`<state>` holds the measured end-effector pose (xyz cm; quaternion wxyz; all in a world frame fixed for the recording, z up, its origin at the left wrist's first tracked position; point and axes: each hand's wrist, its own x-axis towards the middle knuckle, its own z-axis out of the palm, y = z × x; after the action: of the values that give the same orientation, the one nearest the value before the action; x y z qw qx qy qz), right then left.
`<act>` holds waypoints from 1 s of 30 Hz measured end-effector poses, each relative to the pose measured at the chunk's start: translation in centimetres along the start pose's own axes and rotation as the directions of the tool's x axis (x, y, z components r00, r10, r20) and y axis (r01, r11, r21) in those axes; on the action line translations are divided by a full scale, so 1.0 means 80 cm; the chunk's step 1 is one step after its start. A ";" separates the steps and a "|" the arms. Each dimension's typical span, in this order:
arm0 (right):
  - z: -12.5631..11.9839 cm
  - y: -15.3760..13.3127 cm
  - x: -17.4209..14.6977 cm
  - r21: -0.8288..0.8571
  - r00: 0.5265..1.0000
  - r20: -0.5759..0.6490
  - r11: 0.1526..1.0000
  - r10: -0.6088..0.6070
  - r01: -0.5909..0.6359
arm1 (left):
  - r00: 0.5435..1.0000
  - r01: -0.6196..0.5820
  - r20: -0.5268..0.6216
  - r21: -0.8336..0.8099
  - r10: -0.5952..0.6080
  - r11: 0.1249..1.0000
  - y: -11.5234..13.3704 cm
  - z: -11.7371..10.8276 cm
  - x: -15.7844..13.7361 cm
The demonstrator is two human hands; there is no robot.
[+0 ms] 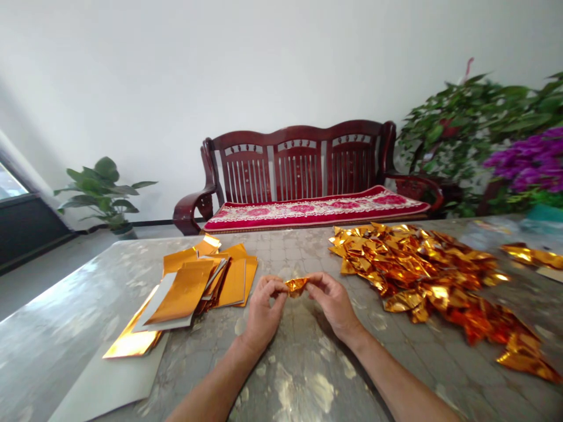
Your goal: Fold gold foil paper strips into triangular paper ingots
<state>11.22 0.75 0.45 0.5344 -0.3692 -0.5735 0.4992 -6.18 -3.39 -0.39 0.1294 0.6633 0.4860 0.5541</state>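
A small folded piece of gold foil paper (297, 285) is held above the table between my two hands. My left hand (265, 310) pinches its left end with thumb and fingers. At the right end, my right hand (333, 302) grips it the same way. To the left lies a loose stack of flat gold foil sheets (185, 293), some showing pale backs. On the right is a large heap of folded gold foil pieces (409, 264), a few of them more orange-red.
The table has a grey patterned cover (206, 375). A pale sheet (118, 381) lies at front left. Clear plastic (490, 231) sits at the far right. Beyond the table stand a dark wooden bench (297, 164), a potted plant (103, 193) and purple flowers (530, 158).
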 end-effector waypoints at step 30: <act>0.018 0.001 -0.013 -0.586 0.982 0.025 0.793 -0.188 0.166 | 0.950 0.310 -0.060 0.031 -0.307 0.950 -0.004 0.018 -0.004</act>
<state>10.00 -0.52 0.24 0.4490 -0.4690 -0.7217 0.2398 -5.07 -2.95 -1.36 0.1877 0.5664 0.5981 0.5350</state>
